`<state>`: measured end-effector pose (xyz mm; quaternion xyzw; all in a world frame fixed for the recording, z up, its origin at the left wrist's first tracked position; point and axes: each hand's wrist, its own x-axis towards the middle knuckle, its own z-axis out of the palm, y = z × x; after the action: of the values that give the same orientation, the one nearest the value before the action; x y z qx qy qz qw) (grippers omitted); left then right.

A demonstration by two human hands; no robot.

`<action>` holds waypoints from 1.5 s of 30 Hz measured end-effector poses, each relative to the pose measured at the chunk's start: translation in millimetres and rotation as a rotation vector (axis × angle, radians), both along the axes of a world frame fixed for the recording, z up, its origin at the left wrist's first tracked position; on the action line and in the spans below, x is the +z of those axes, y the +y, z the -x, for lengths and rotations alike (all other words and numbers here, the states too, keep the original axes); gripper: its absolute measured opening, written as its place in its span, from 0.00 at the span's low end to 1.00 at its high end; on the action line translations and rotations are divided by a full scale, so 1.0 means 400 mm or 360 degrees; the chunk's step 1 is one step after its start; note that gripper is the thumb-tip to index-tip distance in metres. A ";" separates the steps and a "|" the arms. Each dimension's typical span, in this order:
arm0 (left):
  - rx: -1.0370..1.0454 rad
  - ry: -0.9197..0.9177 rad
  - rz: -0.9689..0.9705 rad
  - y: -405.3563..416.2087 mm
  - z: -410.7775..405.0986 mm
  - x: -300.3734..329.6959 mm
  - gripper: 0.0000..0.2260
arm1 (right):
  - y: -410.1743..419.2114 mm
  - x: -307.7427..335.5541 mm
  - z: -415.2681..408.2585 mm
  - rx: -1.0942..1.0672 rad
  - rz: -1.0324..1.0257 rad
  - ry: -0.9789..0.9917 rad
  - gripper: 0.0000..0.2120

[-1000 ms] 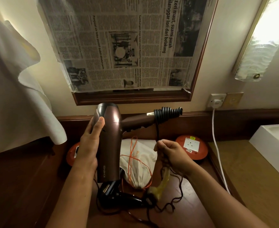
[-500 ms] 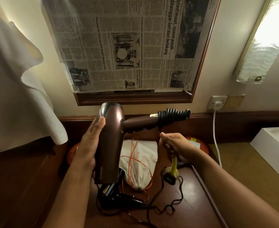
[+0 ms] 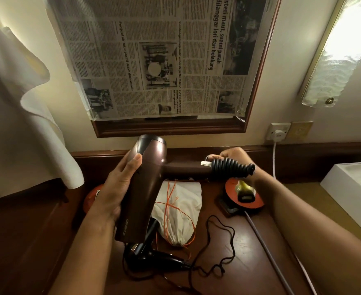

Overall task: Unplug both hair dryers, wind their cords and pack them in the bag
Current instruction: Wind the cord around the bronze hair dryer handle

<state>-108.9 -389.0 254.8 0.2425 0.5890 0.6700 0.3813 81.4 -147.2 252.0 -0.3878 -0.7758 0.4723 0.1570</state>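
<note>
My left hand (image 3: pixel 120 186) grips the barrel of a brown hair dryer (image 3: pixel 145 188), held above the wooden table with its handle pointing right. Black cord is wound in coils (image 3: pixel 230 167) round the end of the handle. My right hand (image 3: pixel 235 155) is behind the handle and holds the cord there; its fingers are mostly hidden. The yellowish plug (image 3: pixel 244 191) hangs just below the coils. A second, black hair dryer (image 3: pixel 152 256) lies on the table with its cord (image 3: pixel 220 241) loose. A white drawstring bag (image 3: pixel 177 211) with orange string lies behind it.
An orange extension reel (image 3: pixel 252 204) sits at the back right, and another orange object (image 3: pixel 91 201) at the back left. A white plug sits in the wall socket (image 3: pixel 278 130), its white cable running down. A white box (image 3: pixel 354 188) stands right. White cloth (image 3: pixel 16 124) hangs left.
My right hand has risen from below the handle to behind it, carrying the cord up over the handle. The plug has come up off the table and hangs near the coils.
</note>
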 end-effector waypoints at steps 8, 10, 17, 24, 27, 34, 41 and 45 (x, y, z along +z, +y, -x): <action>0.0263 0.0317 0.0010 0.038 -0.023 -0.011 0.34 | 0.014 0.118 0.028 0.0199 -0.0891 -0.0088 0.10; 0.0352 0.0370 0.0007 0.052 -0.024 -0.024 0.32 | 0.008 0.121 0.041 0.0220 -0.0991 -0.0058 0.08; 0.0572 0.0307 -0.0002 0.061 -0.007 -0.053 0.27 | -0.048 0.114 0.030 0.0281 -0.1135 -0.0052 0.07; 0.0725 0.0412 0.0009 0.065 -0.010 -0.061 0.28 | -0.159 0.069 0.019 0.0263 -0.1031 -0.0015 0.07; 0.0812 0.0353 -0.0037 0.070 -0.015 -0.056 0.29 | -0.199 0.034 0.019 0.0213 -0.0700 0.0083 0.11; 0.0843 0.0276 -0.0077 0.065 -0.019 -0.045 0.29 | -0.244 -0.017 0.009 0.0328 0.0374 0.0375 0.13; 0.0803 0.0217 -0.0026 0.050 -0.014 -0.050 0.29 | -0.235 -0.028 -0.004 0.0580 0.0541 0.0160 0.26; 0.0758 0.0198 -0.0044 0.047 -0.015 -0.051 0.29 | -0.230 -0.045 -0.013 0.0736 0.0733 0.0113 0.21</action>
<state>-102.9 -370.0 234.6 0.1427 0.6427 0.7327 0.1723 86.4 -239.2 233.8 -0.2100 -0.7101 0.6717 -0.0195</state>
